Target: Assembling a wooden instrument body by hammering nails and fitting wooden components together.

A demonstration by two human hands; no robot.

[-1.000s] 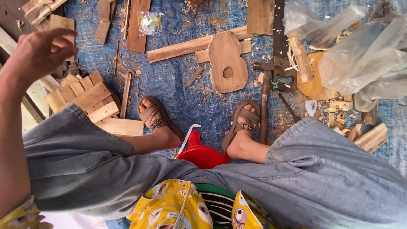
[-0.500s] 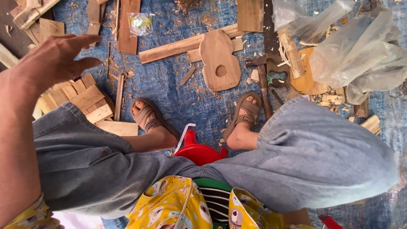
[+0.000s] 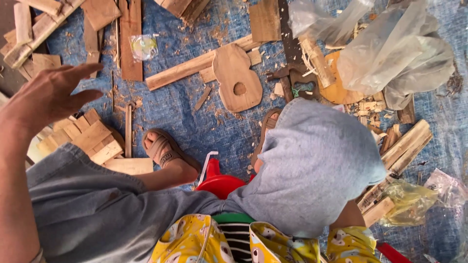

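Left hand (image 3: 46,97) raised, fingers (image 3: 80,71) spread wide — holding nothing. Nearest thing: stack of wood blocks (image 3: 85,139) directly below the hand on the blue tarp (image 3: 185,112), long axes slanting. Right hand not visible.

The raised knee (image 3: 317,165) is hiding most of one sandalled foot (image 3: 269,127). The left forearm (image 3: 14,195) is running off the bottom edge. The right hand is not showing anywhere.

Head view, steeply down, close
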